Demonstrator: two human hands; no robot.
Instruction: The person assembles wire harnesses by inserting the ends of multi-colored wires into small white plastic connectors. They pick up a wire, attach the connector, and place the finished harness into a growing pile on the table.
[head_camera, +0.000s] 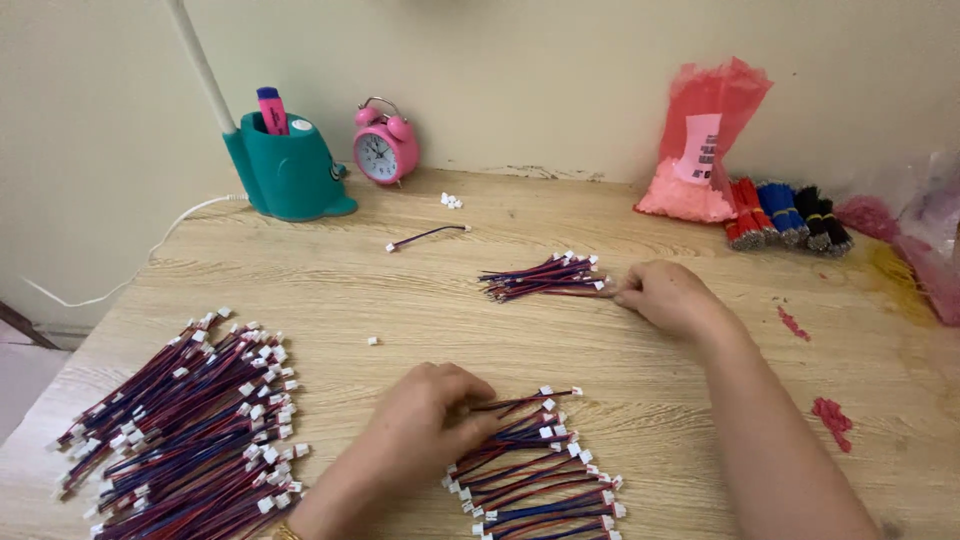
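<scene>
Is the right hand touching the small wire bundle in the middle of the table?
Touching: the head view shows the right hand fingertips on the small wire bundle's connector end.

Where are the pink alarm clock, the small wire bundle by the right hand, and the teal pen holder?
pink alarm clock (379, 155), head view, on its white dial.
small wire bundle (543, 277), head view, mid-length of the wires.
teal pen holder (285, 175), head view, on its front wall.

left hand (430, 415): 6 o'clock, fingers curled, pinching | right hand (668, 297): 2 o'clock, arm extended, fingertips pinched
</scene>
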